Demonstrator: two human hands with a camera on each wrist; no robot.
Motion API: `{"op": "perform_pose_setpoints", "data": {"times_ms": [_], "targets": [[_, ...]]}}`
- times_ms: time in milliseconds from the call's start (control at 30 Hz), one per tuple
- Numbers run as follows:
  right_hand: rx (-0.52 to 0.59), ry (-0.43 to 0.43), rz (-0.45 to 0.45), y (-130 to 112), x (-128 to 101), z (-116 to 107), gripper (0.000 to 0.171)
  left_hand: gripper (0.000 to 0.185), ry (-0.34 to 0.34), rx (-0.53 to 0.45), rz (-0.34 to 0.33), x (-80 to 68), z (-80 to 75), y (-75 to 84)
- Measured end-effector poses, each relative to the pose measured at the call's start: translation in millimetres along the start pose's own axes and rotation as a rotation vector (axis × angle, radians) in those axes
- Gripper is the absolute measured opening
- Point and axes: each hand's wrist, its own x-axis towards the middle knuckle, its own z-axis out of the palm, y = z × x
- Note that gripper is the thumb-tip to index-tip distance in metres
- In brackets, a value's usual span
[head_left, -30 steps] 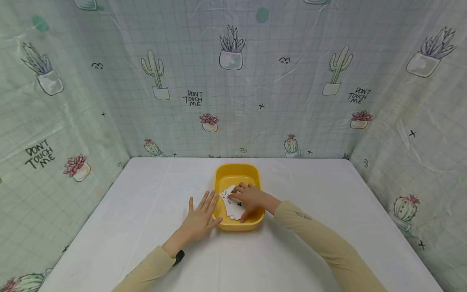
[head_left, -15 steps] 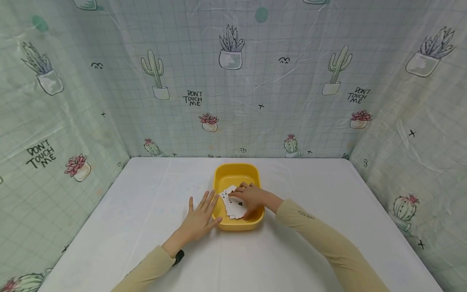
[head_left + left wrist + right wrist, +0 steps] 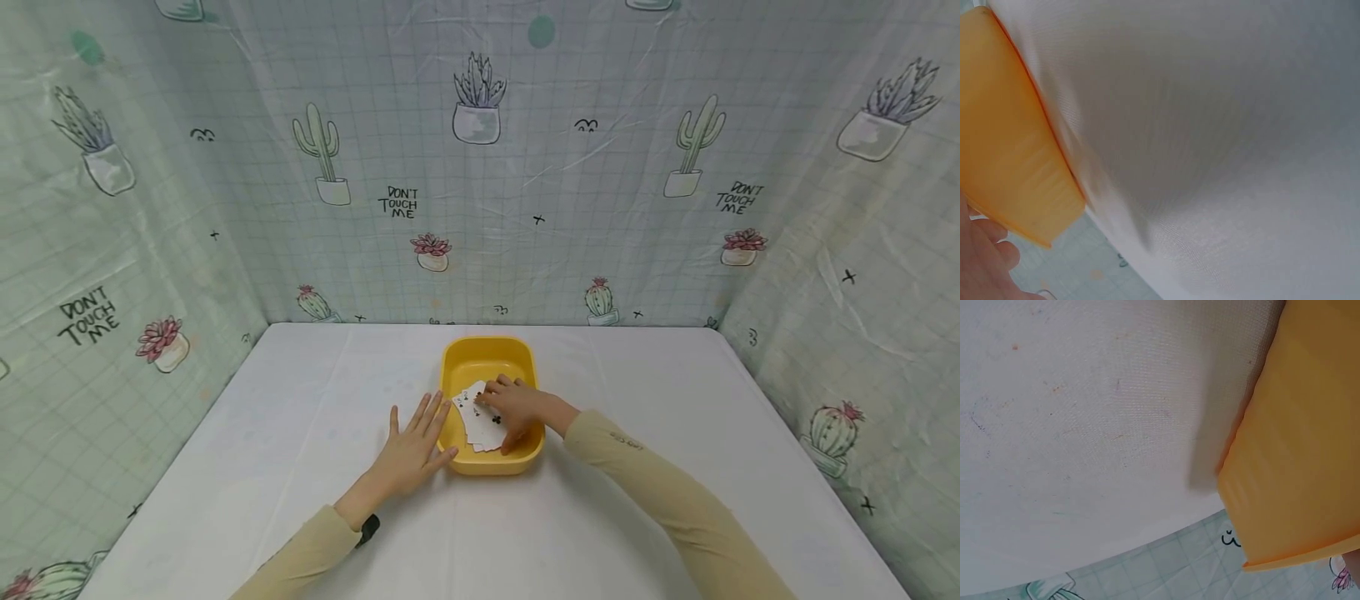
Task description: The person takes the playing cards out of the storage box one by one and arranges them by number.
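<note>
Fingers (image 3: 498, 387) of the right hand (image 3: 519, 408) arch, bent and slightly apart, over overlapping playing cards (image 3: 480, 427) inside a yellow tray (image 3: 491, 357); whether they pinch any cannot be told. The right sleeve (image 3: 660, 487) slants in from the lower right. Across the tray, the left hand (image 3: 405, 460) reaches its straight, spread fingers to the left rim. A white surface (image 3: 615, 375) carries the tray.
</note>
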Motion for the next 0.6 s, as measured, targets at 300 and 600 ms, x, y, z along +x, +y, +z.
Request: {"op": "perform_pose_setpoints", "data": {"times_ms": [300,600], "targets": [[-0.039,0.003,0.047,3.1,0.7,1.0,0.097,0.072,0.017,0.02,0.006,0.4,1.6,-0.8],[-0.043,0.01,0.057,3.7,2.5,2.1,0.094,0.072,0.016,0.016,-0.004,1.4,4.2,-2.2]]}}
